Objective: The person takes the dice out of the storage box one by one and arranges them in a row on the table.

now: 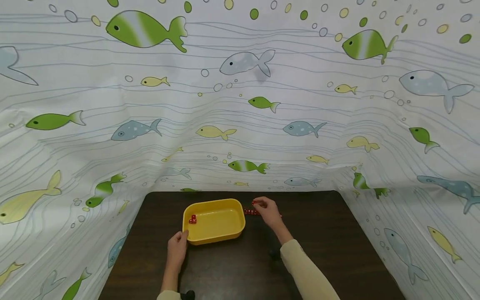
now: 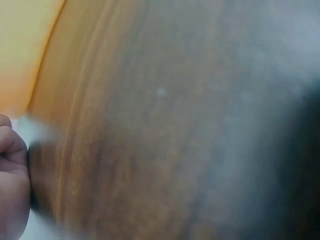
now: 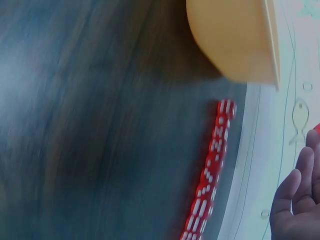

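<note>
A shallow yellow plastic tray (image 1: 214,240) stands on the dark table, with a few red dice (image 1: 193,219) inside near its left end. My left hand (image 1: 177,246) holds the tray at its front left corner; the left wrist view catches only part of that hand. Right of the tray, my right hand (image 1: 268,211) pinches a red die (image 1: 254,203) between thumb and fingertips. Below that hand lies a straight row of red dice (image 3: 215,150) with white pips, partly hidden by the hand in the head view.
The dark wood-grain table (image 1: 232,275) extends in front of the tray and to both sides. A white cloth with fish (image 1: 245,166) hangs behind the table and along both sides.
</note>
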{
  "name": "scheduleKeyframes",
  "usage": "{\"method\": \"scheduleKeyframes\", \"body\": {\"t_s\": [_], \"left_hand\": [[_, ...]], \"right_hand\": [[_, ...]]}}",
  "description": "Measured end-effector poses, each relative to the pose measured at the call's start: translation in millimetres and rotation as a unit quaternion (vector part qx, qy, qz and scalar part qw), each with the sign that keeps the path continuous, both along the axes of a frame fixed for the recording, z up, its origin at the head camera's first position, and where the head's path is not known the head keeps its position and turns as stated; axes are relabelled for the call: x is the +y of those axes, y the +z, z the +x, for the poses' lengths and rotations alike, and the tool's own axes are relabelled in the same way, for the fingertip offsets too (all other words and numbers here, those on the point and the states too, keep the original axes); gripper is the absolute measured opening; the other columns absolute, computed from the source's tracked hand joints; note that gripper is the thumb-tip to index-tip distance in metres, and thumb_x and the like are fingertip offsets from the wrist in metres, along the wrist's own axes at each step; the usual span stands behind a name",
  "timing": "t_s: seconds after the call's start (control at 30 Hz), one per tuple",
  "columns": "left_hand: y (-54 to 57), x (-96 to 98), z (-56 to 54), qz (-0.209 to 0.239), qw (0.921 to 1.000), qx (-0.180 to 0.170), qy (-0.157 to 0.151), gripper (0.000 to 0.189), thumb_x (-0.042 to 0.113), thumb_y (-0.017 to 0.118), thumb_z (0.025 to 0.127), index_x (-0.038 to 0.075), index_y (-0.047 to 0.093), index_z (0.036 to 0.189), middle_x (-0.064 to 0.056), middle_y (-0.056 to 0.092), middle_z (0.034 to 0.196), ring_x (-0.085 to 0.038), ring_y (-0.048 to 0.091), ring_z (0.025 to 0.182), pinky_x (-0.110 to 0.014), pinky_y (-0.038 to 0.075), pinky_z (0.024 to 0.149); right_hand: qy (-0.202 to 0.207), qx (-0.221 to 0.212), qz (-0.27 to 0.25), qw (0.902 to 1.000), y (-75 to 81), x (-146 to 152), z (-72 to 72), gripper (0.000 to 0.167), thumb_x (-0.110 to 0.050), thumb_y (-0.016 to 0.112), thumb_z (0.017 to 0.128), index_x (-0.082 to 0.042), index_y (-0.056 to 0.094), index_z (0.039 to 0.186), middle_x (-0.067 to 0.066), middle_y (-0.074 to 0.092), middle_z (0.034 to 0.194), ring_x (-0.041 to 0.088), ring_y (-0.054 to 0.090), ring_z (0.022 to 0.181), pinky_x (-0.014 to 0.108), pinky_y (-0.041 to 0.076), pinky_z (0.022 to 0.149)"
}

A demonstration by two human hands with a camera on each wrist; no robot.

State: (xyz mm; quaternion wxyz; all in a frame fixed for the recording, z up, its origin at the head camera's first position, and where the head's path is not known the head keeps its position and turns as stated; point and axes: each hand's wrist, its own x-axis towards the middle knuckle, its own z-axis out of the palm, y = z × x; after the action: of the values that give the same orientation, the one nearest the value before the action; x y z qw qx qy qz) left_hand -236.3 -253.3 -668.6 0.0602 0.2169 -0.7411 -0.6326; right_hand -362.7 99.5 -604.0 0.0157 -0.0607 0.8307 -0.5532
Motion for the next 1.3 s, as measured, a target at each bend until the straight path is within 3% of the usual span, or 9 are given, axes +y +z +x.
{"method": "scheduleKeyframes", "body": {"t_s": [0.27, 0.53, 0.7, 0.93, 1.3], "left_hand": [[1.1, -0.2, 3.5, 0.0, 0.9999, -0.009, -0.015, 0.045, 0.041, 0.055, 0.112, 0.013, 0.044, 0.079, 0.004, 0.042, 0.068, -0.015, 0.042, 0.063, -0.029, 0.035, 0.06], [3.7, -1.0, 7.9, 0.001, 0.9997, -0.018, -0.016, 0.045, 0.043, 0.055, 0.112, 0.012, 0.045, 0.08, 0.004, 0.042, 0.067, -0.016, 0.041, 0.063, -0.029, 0.035, 0.06], [1.4, -0.2, 6.4, 0.007, 0.9999, -0.007, -0.012, 0.046, 0.042, 0.057, 0.111, 0.013, 0.044, 0.078, 0.006, 0.041, 0.065, -0.015, 0.04, 0.061, -0.029, 0.034, 0.059], [-0.4, 0.3, 8.8, 0.009, 0.9998, -0.01, -0.014, 0.046, 0.041, 0.056, 0.112, 0.013, 0.044, 0.077, 0.005, 0.042, 0.065, -0.014, 0.04, 0.06, -0.029, 0.035, 0.059], [-2.2, 0.7, 7.1, 0.002, 0.9999, -0.015, -0.009, 0.045, 0.041, 0.056, 0.112, 0.014, 0.046, 0.077, 0.004, 0.043, 0.066, -0.015, 0.041, 0.061, -0.028, 0.035, 0.058]], "right_hand": [[-0.036, -0.004, -0.027, 0.999, -0.4, 32.3, -1.9, 0.022, -0.015, 0.069, 0.106, -0.006, 0.074, 0.125, 0.015, 0.074, 0.117, 0.03, 0.07, 0.105, 0.044, 0.058, 0.086], [-0.068, -0.016, -0.019, 0.9974, -6.2, 60.2, -3.6, 0.023, -0.015, 0.069, 0.106, -0.005, 0.073, 0.126, 0.017, 0.074, 0.118, 0.033, 0.067, 0.103, 0.034, 0.053, 0.08], [-0.079, -0.013, -0.015, 0.9967, -9.3, 78.2, -2.7, 0.026, -0.016, 0.068, 0.107, -0.002, 0.071, 0.129, 0.022, 0.073, 0.122, 0.041, 0.068, 0.111, 0.048, 0.058, 0.089], [-0.113, -0.03, 0.047, 0.992, -20.5, 100.4, 3.3, 0.026, -0.017, 0.066, 0.107, -0.004, 0.07, 0.129, 0.022, 0.073, 0.124, 0.037, 0.069, 0.114, 0.052, 0.057, 0.094], [-0.095, -0.045, 0.184, 0.9772, -34.6, 113.5, 8.8, 0.026, -0.02, 0.065, 0.106, -0.008, 0.07, 0.129, 0.014, 0.072, 0.117, 0.024, 0.065, 0.087, 0.04, 0.051, 0.072]]}}
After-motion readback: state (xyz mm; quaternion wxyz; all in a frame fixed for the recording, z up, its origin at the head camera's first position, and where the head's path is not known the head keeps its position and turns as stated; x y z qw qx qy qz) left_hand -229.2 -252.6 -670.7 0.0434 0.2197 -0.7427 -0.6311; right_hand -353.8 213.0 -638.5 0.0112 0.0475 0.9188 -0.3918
